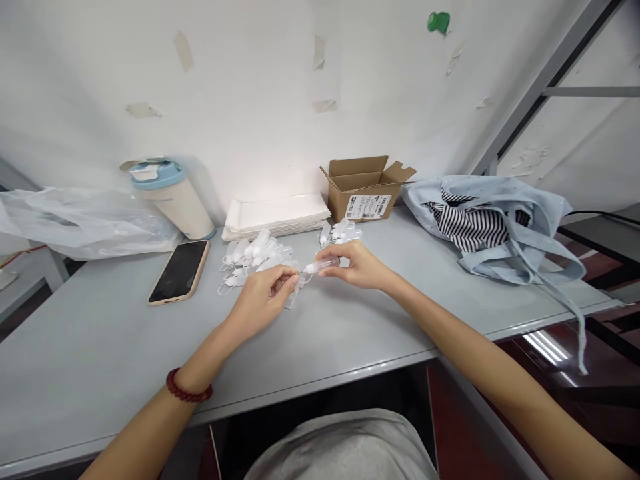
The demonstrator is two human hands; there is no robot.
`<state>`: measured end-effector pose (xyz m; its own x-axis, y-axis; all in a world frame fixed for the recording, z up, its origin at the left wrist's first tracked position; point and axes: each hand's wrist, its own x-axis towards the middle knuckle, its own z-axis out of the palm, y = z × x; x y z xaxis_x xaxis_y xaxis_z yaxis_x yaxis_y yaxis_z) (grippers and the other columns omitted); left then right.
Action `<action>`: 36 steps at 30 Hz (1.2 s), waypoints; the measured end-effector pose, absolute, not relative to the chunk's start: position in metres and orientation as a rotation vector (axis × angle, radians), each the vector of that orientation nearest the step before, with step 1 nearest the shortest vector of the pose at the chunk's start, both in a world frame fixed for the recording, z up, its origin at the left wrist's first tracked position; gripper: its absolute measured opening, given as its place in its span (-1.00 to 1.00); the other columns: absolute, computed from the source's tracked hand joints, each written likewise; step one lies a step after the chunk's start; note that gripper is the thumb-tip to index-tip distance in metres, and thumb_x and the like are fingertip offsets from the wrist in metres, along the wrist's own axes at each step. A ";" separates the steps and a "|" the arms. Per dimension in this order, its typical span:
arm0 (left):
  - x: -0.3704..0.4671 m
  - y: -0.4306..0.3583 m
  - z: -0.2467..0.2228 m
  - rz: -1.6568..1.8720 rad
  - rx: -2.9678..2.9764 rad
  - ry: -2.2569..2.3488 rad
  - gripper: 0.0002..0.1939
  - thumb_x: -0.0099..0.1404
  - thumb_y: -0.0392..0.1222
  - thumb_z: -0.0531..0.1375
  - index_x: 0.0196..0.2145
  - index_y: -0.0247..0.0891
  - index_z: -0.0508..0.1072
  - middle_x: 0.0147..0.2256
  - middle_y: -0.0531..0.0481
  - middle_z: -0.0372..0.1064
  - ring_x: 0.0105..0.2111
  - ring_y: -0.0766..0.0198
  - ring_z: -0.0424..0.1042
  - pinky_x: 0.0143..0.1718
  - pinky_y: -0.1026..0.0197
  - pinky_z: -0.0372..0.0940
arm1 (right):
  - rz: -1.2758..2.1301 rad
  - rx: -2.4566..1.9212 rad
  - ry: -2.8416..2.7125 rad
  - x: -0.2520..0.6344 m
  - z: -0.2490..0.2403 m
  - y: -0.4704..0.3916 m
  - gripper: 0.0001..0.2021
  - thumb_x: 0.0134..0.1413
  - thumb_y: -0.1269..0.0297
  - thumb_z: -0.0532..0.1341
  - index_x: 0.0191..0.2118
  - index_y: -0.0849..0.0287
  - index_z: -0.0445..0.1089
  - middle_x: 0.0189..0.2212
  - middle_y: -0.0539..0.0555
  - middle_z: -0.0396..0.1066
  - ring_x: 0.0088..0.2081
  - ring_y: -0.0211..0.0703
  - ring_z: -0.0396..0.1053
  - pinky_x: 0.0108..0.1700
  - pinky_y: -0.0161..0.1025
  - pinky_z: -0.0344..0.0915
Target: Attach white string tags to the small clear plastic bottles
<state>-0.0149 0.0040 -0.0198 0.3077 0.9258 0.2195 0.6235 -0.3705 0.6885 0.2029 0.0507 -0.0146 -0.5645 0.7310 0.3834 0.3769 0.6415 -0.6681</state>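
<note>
My right hand (354, 265) is closed around a small clear plastic bottle (327, 264) with a white tip, its tip pointing left. My left hand (265, 290) pinches at that tip; whatever sits between its thumb and finger is too small to make out. Behind and left of my left hand lies a pile of similar small bottles (257, 250) with white caps and thin loops. A smaller group of bottles (345, 231) rests beyond my right hand, in front of the cardboard box.
A phone (180, 272), a tumbler (173, 200) and a plastic bag (90, 223) are at the left. A stack of white sheets (275, 215) and an open cardboard box (365, 190) stand along the wall. A light blue cloth bag (493, 227) lies right, its strap hanging over the table edge.
</note>
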 end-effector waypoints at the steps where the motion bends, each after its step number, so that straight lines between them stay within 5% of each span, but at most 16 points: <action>1: -0.015 0.004 -0.020 0.834 2.099 1.368 -0.72 0.32 -0.06 0.04 -0.27 -0.27 0.45 -0.45 0.01 0.45 -0.46 0.26 0.38 -0.42 0.25 0.23 | 0.697 -0.854 -2.205 0.203 -0.015 0.050 -0.85 0.00 0.30 0.30 -0.27 0.23 0.48 -0.35 0.08 0.52 -0.37 -0.20 0.38 -0.31 -0.28 0.26; 36: -0.011 0.003 -0.026 0.875 2.172 1.286 -0.79 0.29 -0.17 0.05 -0.35 -0.28 0.44 -0.55 0.07 0.38 -0.56 0.35 0.29 -0.54 0.31 0.15 | 0.705 -0.810 -2.224 0.196 -0.022 0.045 -0.87 0.00 0.35 0.29 -0.28 0.23 0.48 -0.37 0.07 0.53 -0.39 -0.22 0.39 -0.32 -0.29 0.26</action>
